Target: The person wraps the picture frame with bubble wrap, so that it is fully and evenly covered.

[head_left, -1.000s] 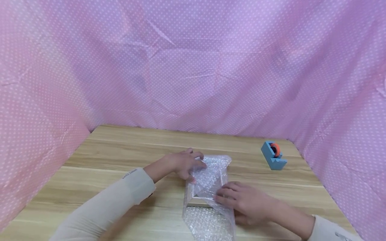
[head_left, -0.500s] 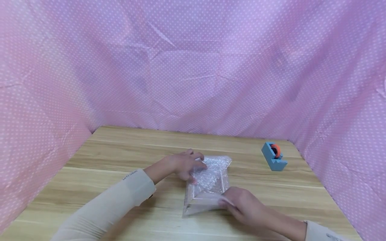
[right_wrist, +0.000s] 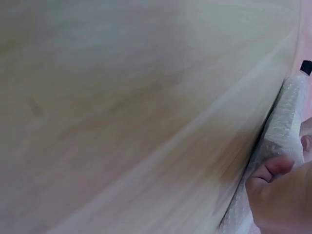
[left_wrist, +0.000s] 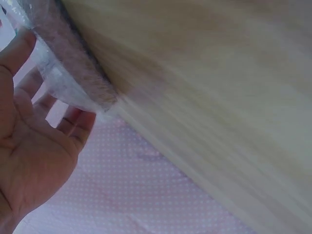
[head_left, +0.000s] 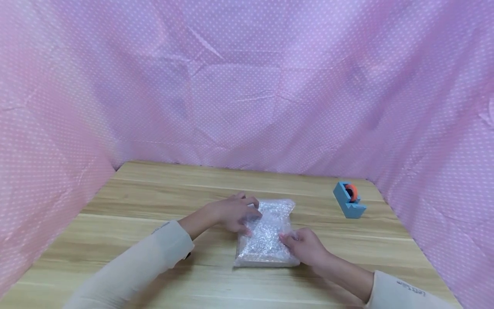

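Observation:
A light-wood picture frame, now mostly hidden, lies flat inside clear bubble wrap [head_left: 264, 242] in the middle of the table. Its wrapped edge shows as a brownish band in the left wrist view. My left hand [head_left: 235, 213] rests with spread fingers on the upper left of the bundle; in the left wrist view, that hand [left_wrist: 36, 141] has its thumb and loosely bent fingers against the plastic. At the bundle's right edge, my right hand [head_left: 306, 246] pinches the folded-over bubble wrap, thumb on top. The right wrist view has this hand [right_wrist: 278, 192] partly cut off beside the wrapped side.
A blue tape dispenser [head_left: 349, 201] with an orange roll stands at the right rear of the wood-grain table [head_left: 166, 189]. Pink dotted cloth [head_left: 247, 107] hangs behind and along both sides.
My right hand has taken the loose near end of the bubble wrap and folded it up and away over the picture frame, covering it. My left hand has stayed nearly in place.

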### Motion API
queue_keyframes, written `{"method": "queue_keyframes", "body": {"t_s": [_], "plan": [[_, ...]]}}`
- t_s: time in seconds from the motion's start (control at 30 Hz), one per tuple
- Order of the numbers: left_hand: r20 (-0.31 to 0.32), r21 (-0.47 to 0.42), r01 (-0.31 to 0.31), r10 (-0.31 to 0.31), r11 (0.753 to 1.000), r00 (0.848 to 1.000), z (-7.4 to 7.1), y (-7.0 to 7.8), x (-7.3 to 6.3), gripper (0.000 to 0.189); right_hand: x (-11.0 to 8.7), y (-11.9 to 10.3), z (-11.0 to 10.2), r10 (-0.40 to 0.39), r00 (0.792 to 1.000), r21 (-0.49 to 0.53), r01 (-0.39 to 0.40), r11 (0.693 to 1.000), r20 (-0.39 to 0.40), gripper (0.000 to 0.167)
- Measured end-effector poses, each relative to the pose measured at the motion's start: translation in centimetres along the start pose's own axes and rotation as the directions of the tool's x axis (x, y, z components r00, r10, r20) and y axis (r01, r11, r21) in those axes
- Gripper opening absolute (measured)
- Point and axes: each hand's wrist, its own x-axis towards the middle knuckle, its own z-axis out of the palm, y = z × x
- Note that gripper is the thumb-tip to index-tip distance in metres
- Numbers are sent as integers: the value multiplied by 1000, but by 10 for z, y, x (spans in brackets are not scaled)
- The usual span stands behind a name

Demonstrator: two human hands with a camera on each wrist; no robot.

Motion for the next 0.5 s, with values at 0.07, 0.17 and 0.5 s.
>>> {"method": "queue_keyframes", "body": {"t_s": [0.07, 0.17, 0.5], "plan": [[-27, -22, -28, 27, 999, 999, 3, -2, -3, 62, 2, -1, 2, 69, 997, 33, -68, 997, -22, 48], [-50, -69, -45, 42, 997, 998, 7, -3, -7, 56, 4, -3, 5, 139, 989, 42, -137, 990, -50, 50], [-127, -81, -28, 18, 996, 992, 17, 7, -10, 93, 6, -8, 6, 193, 978, 26, -191, 981, -83, 42]]}}
